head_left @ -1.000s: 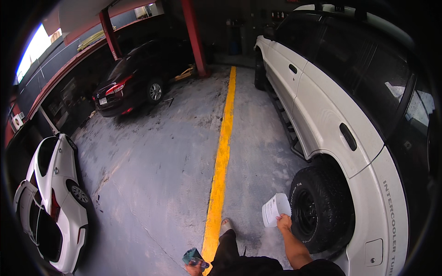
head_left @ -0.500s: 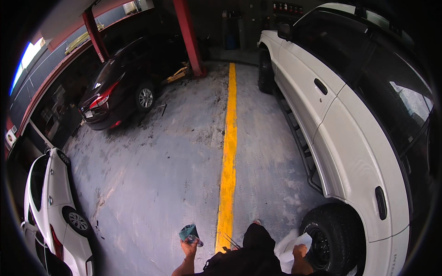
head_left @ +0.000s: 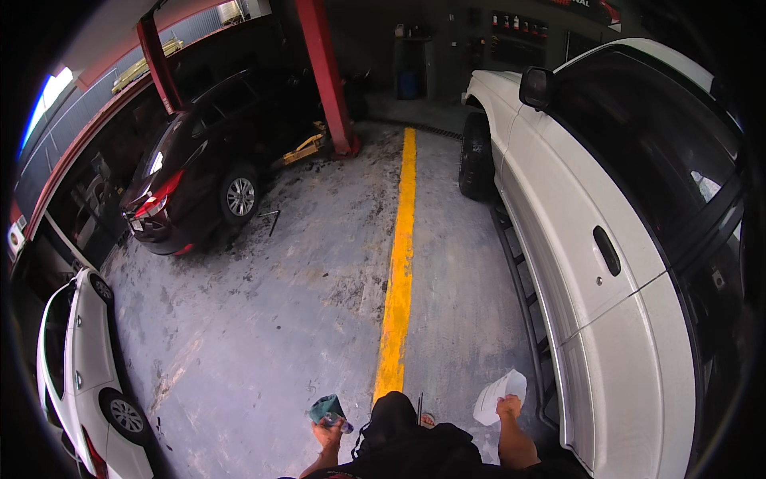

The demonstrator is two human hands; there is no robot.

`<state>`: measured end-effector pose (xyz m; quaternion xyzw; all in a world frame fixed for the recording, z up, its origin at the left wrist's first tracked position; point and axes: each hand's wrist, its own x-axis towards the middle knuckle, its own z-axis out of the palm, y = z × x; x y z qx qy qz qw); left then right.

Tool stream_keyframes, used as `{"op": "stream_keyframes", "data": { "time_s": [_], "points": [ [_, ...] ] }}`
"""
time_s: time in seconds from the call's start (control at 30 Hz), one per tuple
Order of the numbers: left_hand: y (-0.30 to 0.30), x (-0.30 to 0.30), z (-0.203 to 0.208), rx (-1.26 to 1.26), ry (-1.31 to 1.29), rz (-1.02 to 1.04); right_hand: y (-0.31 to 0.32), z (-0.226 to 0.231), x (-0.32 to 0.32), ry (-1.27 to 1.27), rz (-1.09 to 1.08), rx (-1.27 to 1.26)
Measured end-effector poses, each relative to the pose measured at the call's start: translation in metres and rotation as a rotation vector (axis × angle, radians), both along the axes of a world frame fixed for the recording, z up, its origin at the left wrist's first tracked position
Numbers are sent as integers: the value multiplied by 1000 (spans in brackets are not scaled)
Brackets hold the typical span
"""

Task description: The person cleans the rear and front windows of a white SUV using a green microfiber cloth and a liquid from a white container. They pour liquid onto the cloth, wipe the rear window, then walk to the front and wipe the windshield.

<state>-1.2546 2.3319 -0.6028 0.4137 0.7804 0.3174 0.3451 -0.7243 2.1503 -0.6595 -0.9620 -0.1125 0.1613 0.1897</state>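
My left hand point(head_left: 328, 433), at the lower middle, is closed around a bunched teal cloth point(head_left: 324, 409). A small clear, purplish thing point(head_left: 345, 426) shows beside the cloth in the same grip; its kind is too small to make out. My right hand point(head_left: 508, 406) grips the edge of a white, curved, sheet-like thing point(head_left: 491, 399); whether it is paper or thin plastic I cannot tell. It hangs over the floor, left of the white off-road vehicle point(head_left: 606, 311) and its dark side step point(head_left: 527, 303).
A yellow line point(head_left: 397, 279) runs away along the grey floor point(head_left: 279, 343). Ahead left stand a dark car point(head_left: 199, 168), a yellow jack point(head_left: 306, 149) and a red post point(head_left: 325, 80). A white car point(head_left: 92, 367) is at the left. An L-shaped tool point(head_left: 274, 222) lies near the dark car.
I have moved forward along the white vehicle, whose front door is now closer and rear wheel out of sight. My right hand has swung forward with the white sheet-like thing.
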Motion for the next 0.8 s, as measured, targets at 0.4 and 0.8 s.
{"op": "stream_keyframes", "data": {
  "time_s": [0.4,0.8],
  "points": [
    [316,138,-18,54,76,-126,351,62,152,-205,36,157],
    [659,331,16,183,183,-339,511,16,279,-435,-58,299]
  ]
}}
